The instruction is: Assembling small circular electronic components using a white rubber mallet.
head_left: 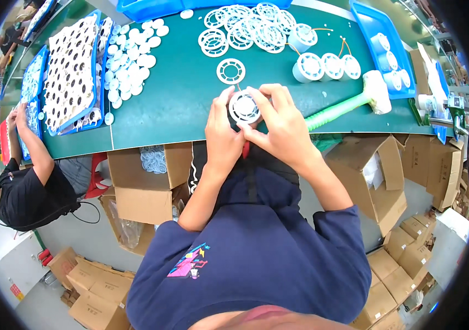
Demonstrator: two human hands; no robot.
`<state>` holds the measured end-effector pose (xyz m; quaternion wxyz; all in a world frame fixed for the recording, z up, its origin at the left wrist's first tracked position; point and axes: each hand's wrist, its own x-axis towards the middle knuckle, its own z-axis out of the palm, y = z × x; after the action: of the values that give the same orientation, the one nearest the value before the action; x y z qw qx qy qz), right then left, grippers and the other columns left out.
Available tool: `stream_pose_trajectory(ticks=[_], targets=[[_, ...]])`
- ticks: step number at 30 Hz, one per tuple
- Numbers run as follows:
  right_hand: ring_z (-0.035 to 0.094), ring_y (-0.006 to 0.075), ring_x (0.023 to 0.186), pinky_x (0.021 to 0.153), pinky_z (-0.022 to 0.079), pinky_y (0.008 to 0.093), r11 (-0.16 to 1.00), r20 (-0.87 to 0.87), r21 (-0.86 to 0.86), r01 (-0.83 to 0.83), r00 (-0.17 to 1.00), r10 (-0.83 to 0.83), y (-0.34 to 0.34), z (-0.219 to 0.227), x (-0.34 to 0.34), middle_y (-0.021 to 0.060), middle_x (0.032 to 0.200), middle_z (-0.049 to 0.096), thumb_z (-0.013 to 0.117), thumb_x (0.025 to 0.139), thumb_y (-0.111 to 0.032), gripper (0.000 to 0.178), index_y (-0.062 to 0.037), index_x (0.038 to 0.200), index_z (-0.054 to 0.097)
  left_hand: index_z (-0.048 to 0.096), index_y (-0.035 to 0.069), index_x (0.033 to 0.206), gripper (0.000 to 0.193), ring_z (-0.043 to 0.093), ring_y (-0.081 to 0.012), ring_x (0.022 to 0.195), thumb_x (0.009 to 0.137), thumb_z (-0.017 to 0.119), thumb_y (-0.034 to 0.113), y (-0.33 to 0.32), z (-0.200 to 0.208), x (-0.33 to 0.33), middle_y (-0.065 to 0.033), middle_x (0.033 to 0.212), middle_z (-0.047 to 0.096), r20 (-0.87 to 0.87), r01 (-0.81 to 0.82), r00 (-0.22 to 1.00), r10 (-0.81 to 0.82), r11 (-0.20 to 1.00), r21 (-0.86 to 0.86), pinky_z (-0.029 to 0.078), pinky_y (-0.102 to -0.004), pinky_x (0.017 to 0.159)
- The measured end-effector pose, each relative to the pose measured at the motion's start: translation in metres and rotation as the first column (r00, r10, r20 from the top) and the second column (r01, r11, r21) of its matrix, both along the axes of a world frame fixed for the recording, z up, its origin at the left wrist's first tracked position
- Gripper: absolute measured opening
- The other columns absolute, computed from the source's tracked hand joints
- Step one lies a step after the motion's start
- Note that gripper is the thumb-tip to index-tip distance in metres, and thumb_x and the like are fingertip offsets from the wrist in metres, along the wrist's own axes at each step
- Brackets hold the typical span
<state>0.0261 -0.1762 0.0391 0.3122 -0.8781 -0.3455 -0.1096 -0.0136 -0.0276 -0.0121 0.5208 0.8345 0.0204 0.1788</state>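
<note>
Both my hands meet at the near edge of the green table (163,118) around a white cylindrical part (244,108) with a slotted ring face and a thin copper-coloured wire. My left hand (224,132) grips its left side. On the other side, my right hand (282,126) curls round it, thumb at the lower rim. Just beyond lies one loose white slotted ring (230,71), with a heap of similar rings (251,27) farther back. Several white cylinders, one of them here (307,68), stand to the right, some with wires. A mallet (376,93) with a green handle lies beside my right hand.
White discs (130,60) are scattered left, beside stacked blue trays (98,71) of white parts with dark centres. A blue tray (363,22) with white cylinders is at the right. Open cardboard boxes (143,204) stand below the table edge. Another person (31,187) works at far left.
</note>
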Motion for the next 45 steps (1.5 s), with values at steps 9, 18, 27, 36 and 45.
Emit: stream_pose_trajectory(ticks=[9, 18, 27, 36, 45], targets=[[0.065, 0.0365, 0.098, 0.082, 0.056, 0.0421, 0.990, -0.128, 0.094, 0.109, 0.987, -0.097, 0.002, -0.004, 0.001, 0.0198, 0.116, 0.057, 0.085, 0.075, -0.017, 0.062, 0.0053, 0.128, 0.061, 0.053, 0.002, 0.138, 0.071, 0.065, -0.0362, 0.110, 0.076, 0.087, 0.008, 0.001, -0.001, 0.001, -0.0171, 0.121, 0.063, 0.025, 0.020, 0.999, -0.019, 1.000, -0.022, 0.054, -0.0424, 0.093], [0.066, 0.0391, 0.093, 0.079, 0.057, 0.0444, 0.969, -0.149, 0.152, 0.196, 0.974, -0.173, 0.010, -0.010, -0.008, 0.0201, 0.112, 0.056, 0.084, 0.078, -0.022, 0.057, 0.0068, 0.121, 0.060, 0.054, 0.002, 0.136, 0.070, 0.065, -0.0362, 0.109, 0.076, 0.088, 0.010, 0.001, -0.005, 0.001, -0.0168, 0.119, 0.063, 0.056, 0.010, 0.998, -0.012, 0.999, 0.031, 0.054, -0.0429, 0.090], [0.059, 0.0260, 0.081, 0.070, 0.051, 0.0398, 0.863, -0.155, 0.132, 0.488, 0.870, -0.468, -0.021, 0.013, -0.008, 0.0127, 0.101, 0.057, 0.082, 0.086, -0.033, 0.054, -0.0022, 0.126, 0.063, 0.053, 0.002, 0.138, 0.072, 0.065, -0.0362, 0.112, 0.078, 0.090, 0.018, 0.002, 0.003, -0.003, -0.0183, 0.124, 0.063, 0.043, -0.005, 0.999, 0.006, 1.000, -0.017, 0.053, -0.0433, 0.095], [0.070, 0.0343, 0.087, 0.080, 0.051, 0.0473, 0.366, -0.302, -0.095, 0.926, 0.323, -0.897, -0.122, -0.017, 0.015, 0.0209, 0.092, 0.068, 0.073, 0.095, -0.040, 0.082, 0.0044, 0.151, 0.033, 0.055, 0.002, 0.138, 0.064, 0.063, -0.0268, 0.115, 0.082, 0.085, 0.012, 0.002, 0.003, -0.001, -0.0139, 0.126, 0.062, 0.039, 0.078, 0.996, -0.078, 0.997, 0.016, 0.049, -0.0384, 0.100], [0.062, 0.0171, 0.073, 0.062, 0.054, 0.0309, 0.391, -0.552, 0.737, 0.551, 0.825, -0.122, -0.122, 0.046, -0.050, 0.0149, 0.100, 0.063, 0.061, 0.096, -0.010, 0.070, 0.0029, 0.156, 0.028, 0.056, -0.002, 0.135, 0.066, 0.065, -0.0362, 0.111, 0.079, 0.087, 0.013, 0.006, 0.007, -0.001, -0.0197, 0.124, 0.063, 0.064, 0.106, 0.992, -0.109, 0.993, 0.043, 0.053, -0.0432, 0.094]])
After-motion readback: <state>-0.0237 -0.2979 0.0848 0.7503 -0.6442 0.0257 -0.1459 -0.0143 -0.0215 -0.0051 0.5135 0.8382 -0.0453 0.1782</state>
